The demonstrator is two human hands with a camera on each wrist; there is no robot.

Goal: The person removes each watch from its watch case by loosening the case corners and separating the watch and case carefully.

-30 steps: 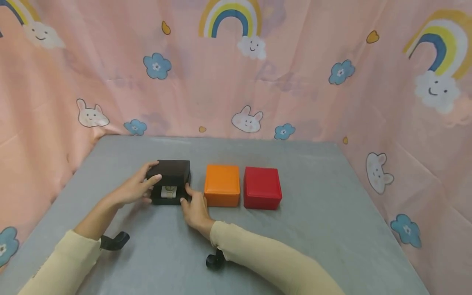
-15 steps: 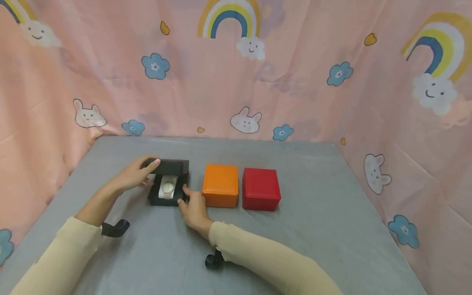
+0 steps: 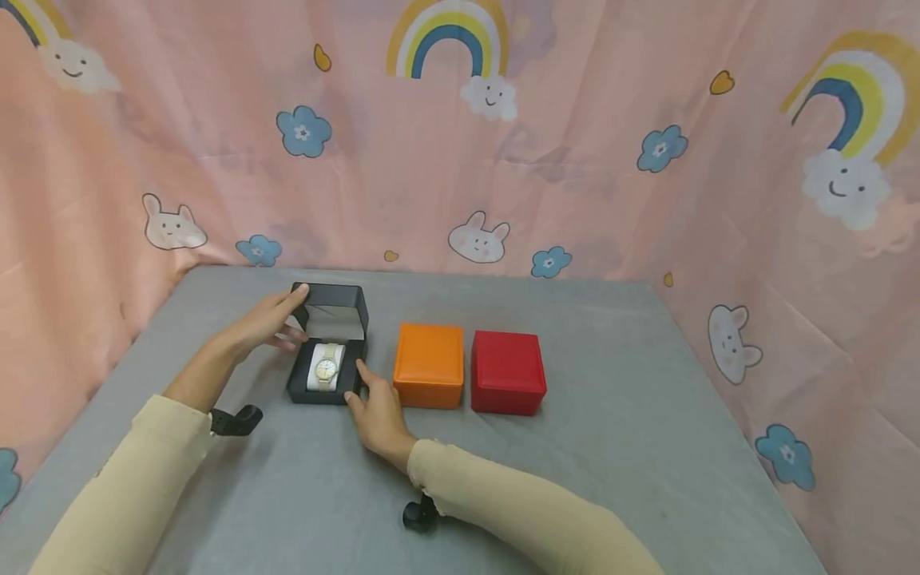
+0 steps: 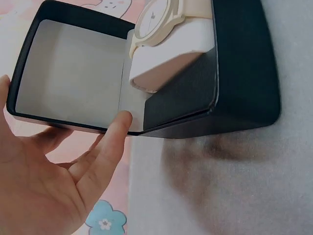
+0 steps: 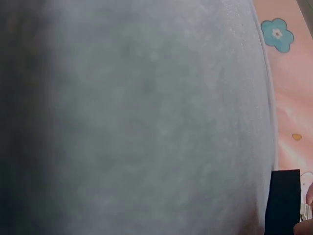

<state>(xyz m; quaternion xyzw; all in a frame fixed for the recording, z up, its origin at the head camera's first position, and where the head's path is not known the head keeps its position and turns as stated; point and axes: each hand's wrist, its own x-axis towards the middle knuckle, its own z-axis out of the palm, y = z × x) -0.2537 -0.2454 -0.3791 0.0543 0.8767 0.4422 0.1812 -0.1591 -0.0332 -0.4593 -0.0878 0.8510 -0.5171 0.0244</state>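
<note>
A black watch box stands on the grey table at left of centre, its lid raised and its pale lining showing. Inside, a cream-strapped watch sits round a white cushion. My left hand holds the lid at its left side, thumb on the top edge; in the left wrist view another finger touches the box near the hinge. With thumb and fingers, my right hand grips the base at its front right corner. Only fingertips of that hand show in the right wrist view.
An orange box stands just right of the black one, close to my right hand. Beyond it is a red box; both have their lids down. A pink patterned curtain hangs behind the grey table and along its sides.
My left hand has lifted the black box's lid up and back, uncovering the watch. My right hand stays at the box's right front corner. The orange and red boxes have not moved.
</note>
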